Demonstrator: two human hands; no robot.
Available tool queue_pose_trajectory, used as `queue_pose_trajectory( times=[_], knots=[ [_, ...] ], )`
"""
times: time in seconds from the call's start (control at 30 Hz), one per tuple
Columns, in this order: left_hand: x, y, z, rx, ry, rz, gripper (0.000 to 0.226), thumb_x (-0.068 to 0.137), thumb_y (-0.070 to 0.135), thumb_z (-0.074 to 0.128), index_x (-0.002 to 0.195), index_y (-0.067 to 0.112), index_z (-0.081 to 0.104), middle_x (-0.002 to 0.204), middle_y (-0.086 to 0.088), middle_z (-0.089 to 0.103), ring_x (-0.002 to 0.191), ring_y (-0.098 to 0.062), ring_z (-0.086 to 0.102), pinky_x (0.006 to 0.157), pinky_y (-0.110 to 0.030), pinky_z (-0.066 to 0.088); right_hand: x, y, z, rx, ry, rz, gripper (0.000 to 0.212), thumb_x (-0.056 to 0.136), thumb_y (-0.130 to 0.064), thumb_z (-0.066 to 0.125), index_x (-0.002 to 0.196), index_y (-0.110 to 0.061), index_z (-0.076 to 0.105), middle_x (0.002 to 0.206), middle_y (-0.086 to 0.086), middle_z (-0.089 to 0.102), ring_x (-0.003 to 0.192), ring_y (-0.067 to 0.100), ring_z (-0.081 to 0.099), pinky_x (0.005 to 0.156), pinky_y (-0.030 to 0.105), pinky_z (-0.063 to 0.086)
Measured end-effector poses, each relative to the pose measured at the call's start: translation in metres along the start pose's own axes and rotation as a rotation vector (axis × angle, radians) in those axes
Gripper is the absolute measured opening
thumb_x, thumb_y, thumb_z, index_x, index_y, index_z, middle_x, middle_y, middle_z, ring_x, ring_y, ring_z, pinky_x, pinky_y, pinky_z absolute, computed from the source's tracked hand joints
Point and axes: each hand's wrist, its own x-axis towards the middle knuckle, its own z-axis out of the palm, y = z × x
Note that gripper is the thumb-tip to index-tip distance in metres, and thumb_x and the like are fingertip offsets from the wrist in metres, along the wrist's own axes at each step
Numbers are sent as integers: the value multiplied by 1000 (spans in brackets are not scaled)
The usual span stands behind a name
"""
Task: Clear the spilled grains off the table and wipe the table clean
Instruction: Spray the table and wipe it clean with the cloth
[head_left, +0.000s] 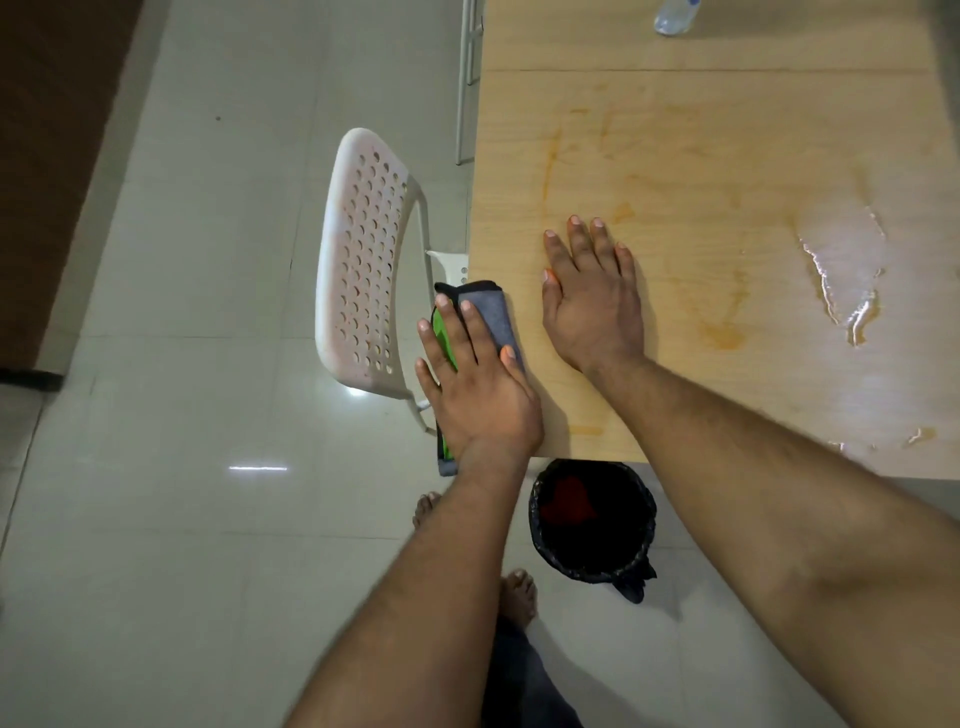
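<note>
1. Currently, my left hand (475, 384) lies palm down on the cloth (493, 317) at the left edge of the table (701, 156), fingers extended and slightly spread, pressing the cloth flat rather than gripping it.
2. The cloth is grey with a black border and a green patch; it overhangs the table edge, and one end shows below my left wrist.
3. My right hand (592, 296) rests palm down directly on the bare tabletop just beside the cloth, fingers straight and close together. It holds nothing.
4. The two hands are near each other but do not touch.
5. The table surface shows faint orange streaks (722, 332) ahead of and to the right of my right hand, and a wet, shiny patch (841, 270) further right. I cannot tell whether any grains lie on it.
6. A bin (592, 525) lined with a black bag stands on the floor against the near table edge, between my forearms.
7. A white perforated chair (363, 260) stands just beside the table's left edge.
8. A clear bottle (672, 18) lies at the far edge.
</note>
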Motion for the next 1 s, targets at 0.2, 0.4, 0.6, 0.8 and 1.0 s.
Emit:
queue_pose_trajectory(
  times=[0.2,0.4,0.6,0.8,1.0],
  knots=[
    [79,13,-9,3,-52,247,66,109,43,14,168,20,-6,175,1,-20,162,-30,-15,130,-51,14,4,3,0,24,-21,-9,59,109,-41,27,164,-23,35,173,6,25,162,27,15,130,50,15],
    [133,19,-14,39,-54,446,68,109,44,10,169,15,-2,176,-2,-15,161,-29,-18,132,-47,5,10,11,-1,132,-32,7,58,106,-42,32,161,-24,43,172,0,29,162,22,15,130,47,15],
    [174,38,-17,34,-53,467,68,108,46,4,168,15,-6,175,-1,-18,159,-25,-24,132,-43,1,50,31,-4,105,-36,-26,58,104,-43,35,156,-25,49,171,3,33,161,23,21,128,47,21],
    [222,66,-26,33,-64,448,66,111,41,7,167,10,-7,176,-7,-14,160,-28,-21,132,-42,-2,109,66,-15,13,-62,76,66,103,-46,17,162,-27,39,174,1,26,162,21,14,130,46,17],
    [285,98,-25,169,-28,485,69,108,41,6,167,7,0,176,-12,-5,161,-34,-16,132,-43,-3,107,66,-9,-51,-67,65,62,107,-43,17,166,-27,29,175,2,20,163,22,9,130,47,16]
  ],
)
